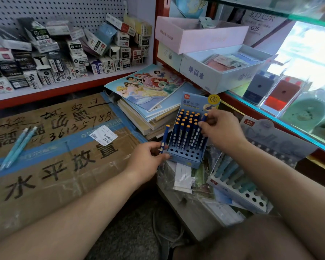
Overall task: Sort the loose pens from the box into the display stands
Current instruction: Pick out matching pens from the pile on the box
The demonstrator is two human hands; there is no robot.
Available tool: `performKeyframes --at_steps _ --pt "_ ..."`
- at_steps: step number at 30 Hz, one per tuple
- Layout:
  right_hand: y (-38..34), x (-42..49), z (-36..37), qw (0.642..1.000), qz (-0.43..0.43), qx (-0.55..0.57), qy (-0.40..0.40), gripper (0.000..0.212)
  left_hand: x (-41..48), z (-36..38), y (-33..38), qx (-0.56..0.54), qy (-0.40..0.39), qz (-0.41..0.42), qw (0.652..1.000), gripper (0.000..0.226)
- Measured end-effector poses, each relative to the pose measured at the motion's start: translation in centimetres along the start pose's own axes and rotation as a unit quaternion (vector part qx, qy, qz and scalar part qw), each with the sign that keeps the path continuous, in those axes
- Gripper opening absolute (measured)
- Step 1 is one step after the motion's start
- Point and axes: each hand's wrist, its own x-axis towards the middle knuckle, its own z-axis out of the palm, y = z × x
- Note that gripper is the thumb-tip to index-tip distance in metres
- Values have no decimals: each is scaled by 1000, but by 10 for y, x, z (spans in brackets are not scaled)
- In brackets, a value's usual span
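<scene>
Currently pinching a blue pen (165, 136) nearly upright in the left grip (148, 158), just beside the left wall of the stand (184, 162). Pinching a second pen (204, 118) in the right grip (220, 131), over the stand's right-hand rows.

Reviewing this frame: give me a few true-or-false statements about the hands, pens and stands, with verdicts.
1. The left hand holds a dark blue pen with an orange cap. True.
2. The right hand is empty. False: it pinches a second dark blue pen at the blue cardboard display stand.
3. Two light blue pens lie on the taped brown cardboard box. True.
4. Every hole in the blue cardboard display stand is filled. False: the holes in its front rows are empty, and the pens stand in the rows behind.
</scene>
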Motion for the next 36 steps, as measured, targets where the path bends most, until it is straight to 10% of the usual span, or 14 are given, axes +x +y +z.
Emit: performKeyframes --at_steps 36 --pt "-8 3 10 974 -17 -213 -79 26 3 -1 -4 56 24 16 998 24"
